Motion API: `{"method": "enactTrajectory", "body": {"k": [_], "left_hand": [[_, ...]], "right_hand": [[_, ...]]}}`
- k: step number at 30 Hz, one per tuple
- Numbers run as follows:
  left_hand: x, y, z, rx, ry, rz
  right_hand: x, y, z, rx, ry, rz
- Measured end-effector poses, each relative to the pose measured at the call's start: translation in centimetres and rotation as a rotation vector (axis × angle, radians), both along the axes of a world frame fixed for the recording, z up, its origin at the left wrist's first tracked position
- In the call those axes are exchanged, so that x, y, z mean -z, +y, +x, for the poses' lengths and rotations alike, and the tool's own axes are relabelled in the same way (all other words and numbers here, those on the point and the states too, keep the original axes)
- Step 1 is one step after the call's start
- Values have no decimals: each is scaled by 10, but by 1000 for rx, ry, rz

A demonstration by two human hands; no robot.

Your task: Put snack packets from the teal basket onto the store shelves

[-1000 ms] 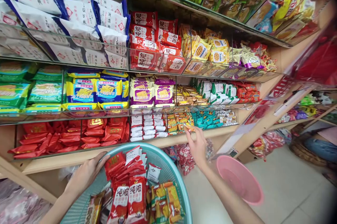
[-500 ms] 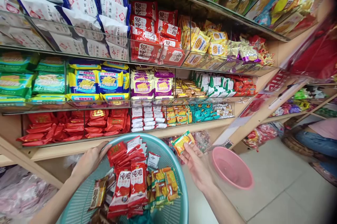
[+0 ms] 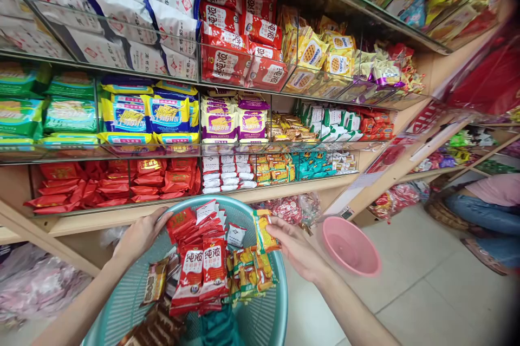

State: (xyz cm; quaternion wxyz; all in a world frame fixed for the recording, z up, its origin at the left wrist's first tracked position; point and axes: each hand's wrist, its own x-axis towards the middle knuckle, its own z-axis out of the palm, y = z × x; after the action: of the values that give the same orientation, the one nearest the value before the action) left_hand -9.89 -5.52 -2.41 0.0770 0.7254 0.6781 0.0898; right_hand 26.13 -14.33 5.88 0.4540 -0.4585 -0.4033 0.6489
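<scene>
My right hand (image 3: 294, 244) is closed on a small yellow snack packet (image 3: 265, 231), pinched between thumb and fingers over the right rim of the basket. My left hand (image 3: 142, 235) grips the upper left rim of the teal plastic basket (image 3: 280, 302). Inside lie red-and-white biscuit packets (image 3: 203, 270) in the middle and several yellow-green packets (image 3: 249, 273) to their right. Red packets (image 3: 181, 225) and a small white packet (image 3: 236, 234) sit toward the far side. Brown packets (image 3: 154, 327) and a teal packet (image 3: 220, 328) show at the near side.
Shelves with glass fronts (image 3: 227, 147) hold rows of packaged snacks ahead. A pink basin (image 3: 351, 246) stands on the tiled floor at right. Bagged goods (image 3: 288, 208) lie under the lowest shelf. A seated person in jeans (image 3: 479, 210) is at far right.
My right hand has brought the yellow packet down and left, from beyond the basket to over its right rim. My left hand stays on the rim.
</scene>
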Motion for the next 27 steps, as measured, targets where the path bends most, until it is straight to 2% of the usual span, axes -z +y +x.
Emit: {"method": "enactTrajectory", "body": {"k": [3,7,12,18,22,27], "left_hand": [[2,0,-1,15,2,9],[-1,-1,1,1,-23,8],[-5,-3,4,-16,-31,1],[-2,-2,3,-15,-24,-5],[-2,-3,2,-25,-3,-14],[-3,-5,1,-8,-7,2]], "right_hand": [[-3,1,2,-165,-187,-52],[-8,3,4,-383,-248,-87],[-5,18,14,-460,-340,-17],[-6,54,24,-645,-462,24],[-6,73,17,-758,-468,-16],[8,84,-1,-853,-470,14]]}}
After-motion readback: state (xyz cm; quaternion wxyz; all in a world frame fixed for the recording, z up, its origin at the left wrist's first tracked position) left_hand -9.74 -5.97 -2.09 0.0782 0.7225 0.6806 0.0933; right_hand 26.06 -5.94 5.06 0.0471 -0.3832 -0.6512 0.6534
